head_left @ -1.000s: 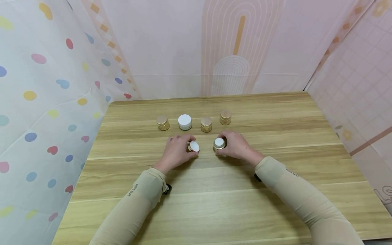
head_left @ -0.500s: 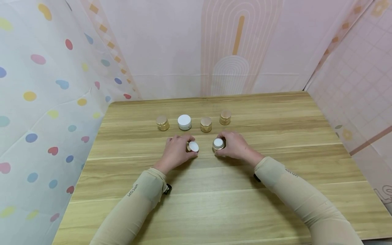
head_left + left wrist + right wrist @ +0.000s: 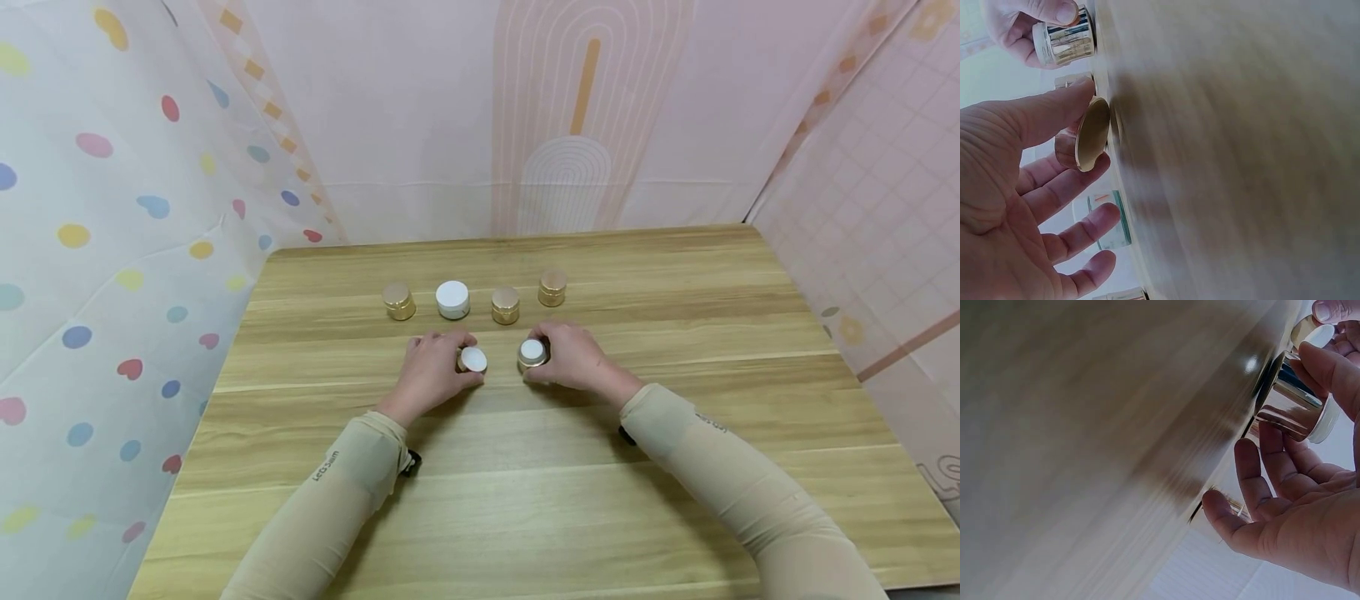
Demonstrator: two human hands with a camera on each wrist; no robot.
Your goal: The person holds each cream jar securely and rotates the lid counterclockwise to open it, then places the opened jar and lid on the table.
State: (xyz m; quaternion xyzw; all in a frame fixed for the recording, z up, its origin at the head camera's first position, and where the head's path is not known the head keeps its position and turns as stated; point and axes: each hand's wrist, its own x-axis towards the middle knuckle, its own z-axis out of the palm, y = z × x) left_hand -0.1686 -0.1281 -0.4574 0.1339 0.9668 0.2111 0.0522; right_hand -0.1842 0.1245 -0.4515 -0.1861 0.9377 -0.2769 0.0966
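My left hand (image 3: pixel 433 372) pinches a gold jar lid (image 3: pixel 1092 134) between thumb and finger. The lid's white inner side (image 3: pixel 473 359) faces up in the head view, and its rim is close to the wood. To its right, my right hand (image 3: pixel 576 357) grips an uncovered gold cosmetic jar (image 3: pixel 1291 403) by its sides, thumb on one side and fingers on the other. The jar stands upright on the table, with a white round top (image 3: pixel 533 350) showing at its mouth. Lid and jar are a short gap apart.
Behind the hands stand lidded jars in a loose row: a gold jar (image 3: pixel 399 301), a white jar (image 3: pixel 453 300), another gold jar (image 3: pixel 506 306) and a gold jar (image 3: pixel 552 288) at the right. The wooden table (image 3: pixel 495 500) ends at a cloth backdrop (image 3: pixel 405 117).
The lid in my left hand has tipped so its white inner side faces up more. My right hand and the jar have shifted slightly left. The back jars stay put.
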